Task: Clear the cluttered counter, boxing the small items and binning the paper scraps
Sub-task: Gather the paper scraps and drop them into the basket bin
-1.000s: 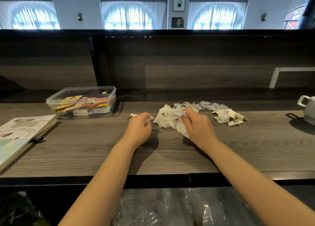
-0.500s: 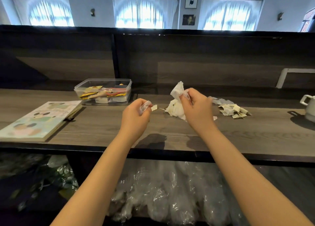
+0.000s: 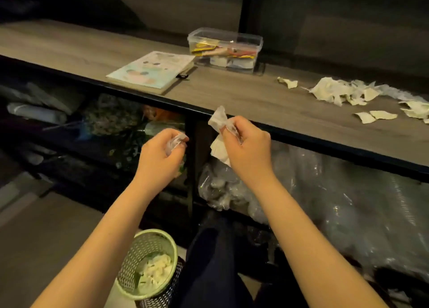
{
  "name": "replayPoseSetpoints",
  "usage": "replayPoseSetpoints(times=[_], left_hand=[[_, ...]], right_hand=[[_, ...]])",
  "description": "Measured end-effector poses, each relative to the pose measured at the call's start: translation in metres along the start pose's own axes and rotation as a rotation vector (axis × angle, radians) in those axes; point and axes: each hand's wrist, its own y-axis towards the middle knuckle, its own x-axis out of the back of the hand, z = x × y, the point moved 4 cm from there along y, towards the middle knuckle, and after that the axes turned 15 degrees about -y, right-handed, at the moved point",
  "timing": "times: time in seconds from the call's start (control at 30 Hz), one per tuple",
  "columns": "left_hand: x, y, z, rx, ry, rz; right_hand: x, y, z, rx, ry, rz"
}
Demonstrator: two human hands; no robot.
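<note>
My right hand is closed on a bunch of white paper scraps, held in front of the counter's edge. My left hand grips a small crumpled scrap a little lower and to the left. Both hands hang in the air above the floor. A green mesh bin with paper scraps inside stands on the floor below my left forearm. More scraps lie on the wooden counter at the right. A clear plastic box with small items sits at the counter's back.
A colourful book lies on the counter left of the box. Under the counter, shelves hold clear plastic bags and dark bundles. My dark trouser leg is beside the bin.
Both hands lifted scraps off the counter and drew back past its front edge. My view swung down and left, so the bin on the floor now shows.
</note>
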Motion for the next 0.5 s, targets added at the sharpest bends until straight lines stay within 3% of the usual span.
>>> replayPoseSetpoints(times=[0.2, 0.5], left_hand=[[0.056, -0.026, 0.082, 0.118, 0.229, -0.03], [0.095, -0.054, 0.21, 0.435, 0.361, 0.0]], right_hand=[[-0.093, -0.043, 0.004, 0.008, -0.033, 0.265], [-0.223, -0.097, -0.018, 0.1, -0.373, 0.653]])
